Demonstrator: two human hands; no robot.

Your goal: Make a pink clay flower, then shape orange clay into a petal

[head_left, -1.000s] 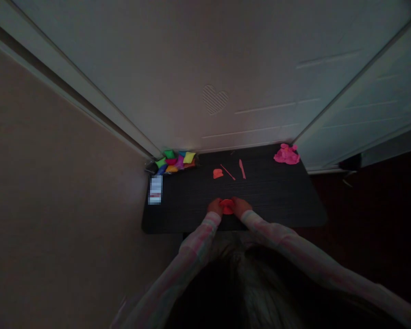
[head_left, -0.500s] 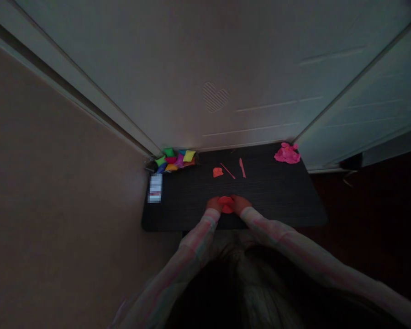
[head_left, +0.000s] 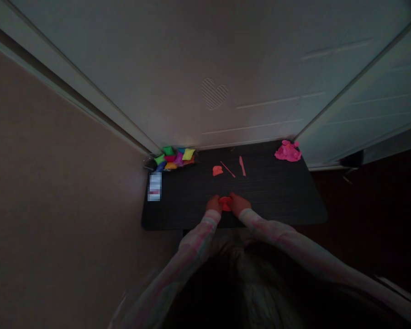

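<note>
Between my hands, near the front edge of the dark table (head_left: 274,201), is a flattened red piece of modelling clay (head_left: 226,204). My left hand (head_left: 214,204) is closed on its left side, and my right hand (head_left: 239,204) grips its right side. Just beyond lies a smaller orange-red lump of clay (head_left: 217,170). Beside that lump are a thin pink modelling stick (head_left: 228,169) and a pink plastic clay knife (head_left: 242,166), both lying flat. My fingertips are small and dim in this view.
Colourful packets of clay (head_left: 171,160) lie at the back left corner. A pixelated pale rectangular thing (head_left: 154,186) rests in front of them. A bright pink crumpled-looking mass (head_left: 288,151) sits at the back right. The white panel with a heart relief (head_left: 214,93) stands behind the table.
Both hands keep hold of the red clay. Its visible outline looks a little flatter and narrower from front to back, and my right hand has shifted slightly over it.
</note>
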